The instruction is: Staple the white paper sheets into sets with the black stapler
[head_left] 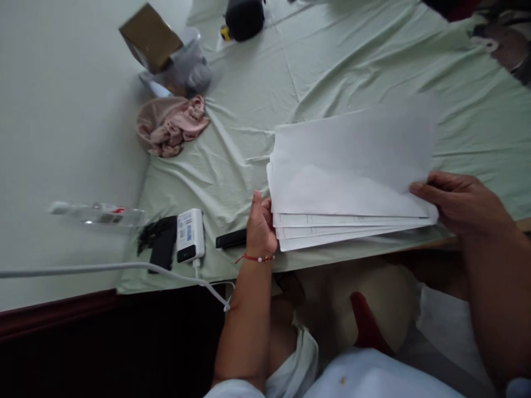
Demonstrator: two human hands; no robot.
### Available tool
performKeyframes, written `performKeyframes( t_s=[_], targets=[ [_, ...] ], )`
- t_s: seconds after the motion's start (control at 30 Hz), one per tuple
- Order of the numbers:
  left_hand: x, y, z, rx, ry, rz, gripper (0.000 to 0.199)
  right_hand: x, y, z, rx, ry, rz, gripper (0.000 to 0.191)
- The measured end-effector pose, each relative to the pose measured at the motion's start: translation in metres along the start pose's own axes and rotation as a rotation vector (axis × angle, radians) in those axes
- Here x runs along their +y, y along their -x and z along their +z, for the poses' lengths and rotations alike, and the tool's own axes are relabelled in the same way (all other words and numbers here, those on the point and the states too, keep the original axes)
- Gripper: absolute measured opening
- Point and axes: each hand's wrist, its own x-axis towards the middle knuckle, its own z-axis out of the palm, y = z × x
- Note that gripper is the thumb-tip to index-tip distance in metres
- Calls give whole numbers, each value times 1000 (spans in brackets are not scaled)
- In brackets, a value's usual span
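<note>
Currently, a loose stack of white paper sheets (352,160) is between the person's two hands, above the near part of a surface covered with a wrinkled pale green cloth (232,166). The right hand (468,202) grasps the stack near its lower right corner, the thumb lying on the top sheet. The left hand (261,226) is at the opposite short edge, its thumb pointing up and its fingers curled against the paper; whether it pinches the sheets I cannot tell. Along the near edge the sheets are fanned, and the lower ones show faint printed lines. A thin red cord bracelet (257,257) with a white bead circles the left wrist. Just beside that wrist lies a slim black bar-shaped object (230,239), partly hidden by the hand. Farther left are a white rectangular device (189,232) with a cable plugged in, a flat black object (163,243), and a clear plastic bottle (110,215). Beyond them sit a crumpled pink cloth (176,127) and an open brown cardboard box (149,36), which rests on a translucent plastic container (194,63).
</note>
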Motion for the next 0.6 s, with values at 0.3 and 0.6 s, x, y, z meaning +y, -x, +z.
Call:
performKeyframes(
  t_s=[0.3,0.6],
  targets=[
    [4,-1,-5,-84,-150,241,46,9,-8,-3,-46,-12,-193,28],
    [12,1,-3,-91,-154,426,27,8,-6,13,-55,-69,-235,38]
  ],
)
